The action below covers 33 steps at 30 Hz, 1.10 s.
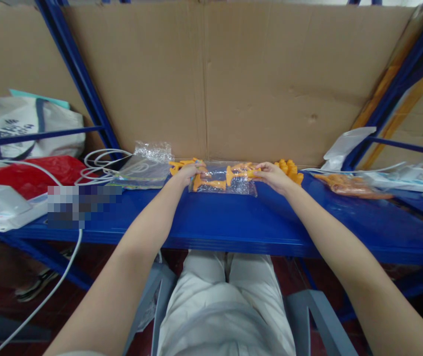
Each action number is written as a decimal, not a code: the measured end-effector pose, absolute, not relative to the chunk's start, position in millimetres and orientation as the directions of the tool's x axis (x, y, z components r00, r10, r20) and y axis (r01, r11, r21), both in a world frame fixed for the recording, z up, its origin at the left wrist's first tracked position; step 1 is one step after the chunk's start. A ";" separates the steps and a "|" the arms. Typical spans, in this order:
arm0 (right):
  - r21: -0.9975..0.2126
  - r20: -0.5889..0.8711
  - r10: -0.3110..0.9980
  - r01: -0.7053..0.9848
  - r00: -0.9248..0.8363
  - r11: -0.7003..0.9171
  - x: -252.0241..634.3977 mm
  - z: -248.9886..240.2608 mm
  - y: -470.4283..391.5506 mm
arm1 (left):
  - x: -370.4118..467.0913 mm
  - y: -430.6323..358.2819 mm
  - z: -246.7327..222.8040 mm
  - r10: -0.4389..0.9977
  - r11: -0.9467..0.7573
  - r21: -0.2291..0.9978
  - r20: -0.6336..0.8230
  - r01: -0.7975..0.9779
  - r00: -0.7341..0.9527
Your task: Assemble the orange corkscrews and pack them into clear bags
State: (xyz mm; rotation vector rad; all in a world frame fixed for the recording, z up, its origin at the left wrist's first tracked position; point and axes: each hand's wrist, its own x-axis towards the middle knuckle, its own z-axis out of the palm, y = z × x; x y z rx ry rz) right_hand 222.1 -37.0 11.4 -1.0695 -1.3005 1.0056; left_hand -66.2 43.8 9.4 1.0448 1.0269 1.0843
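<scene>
"Running along the front, how does the tabletop's [241, 222] edge sit against the clear plastic bag [216, 171]?"

"A strip of blue surface lies between the two, framed by both forearms. Behind the bag the cardboard panel [207, 84] stands close, so room toward the back is tight."

"And sideways?"

"Orange plastic pieces [176, 169] sit just left of the bag, beside a second clear bag [140, 174]. An orange heap [290, 170] lies by the right wrist. Beyond it, blue surface runs to an orange packet [357, 186]."

"Where are the hands?"

"The left hand [191, 172] is at the bag's left end, fingers curled; I cannot tell whether they grip film or a piece. The right hand [273, 177], at the other end, pinches the stem of a T-shaped orange piece [238, 175] between thumb and fingers."

"How does that piece look?"

"Bright orange, held over the bag, its crossbar to the left and its stem roughly level. A second T-shaped piece [209, 185] lies near the left hand; whether inside the bag or on it, I cannot tell. The film is glossy and wrinkled."
</scene>
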 end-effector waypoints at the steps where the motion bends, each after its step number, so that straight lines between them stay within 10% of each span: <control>1: -0.979 0.203 0.979 0.003 0.014 0.203 221.6 10.5 -37.2 | -64.4 40.8 11.4 0.980 0.156 0.978 -0.136 -0.137 0.144; 33: -0.981 0.136 0.981 -0.159 -0.138 0.114 216.9 -15.5 -21.9 | -17.5 10.1 16.6 0.919 0.186 0.970 -0.117 -0.153 0.376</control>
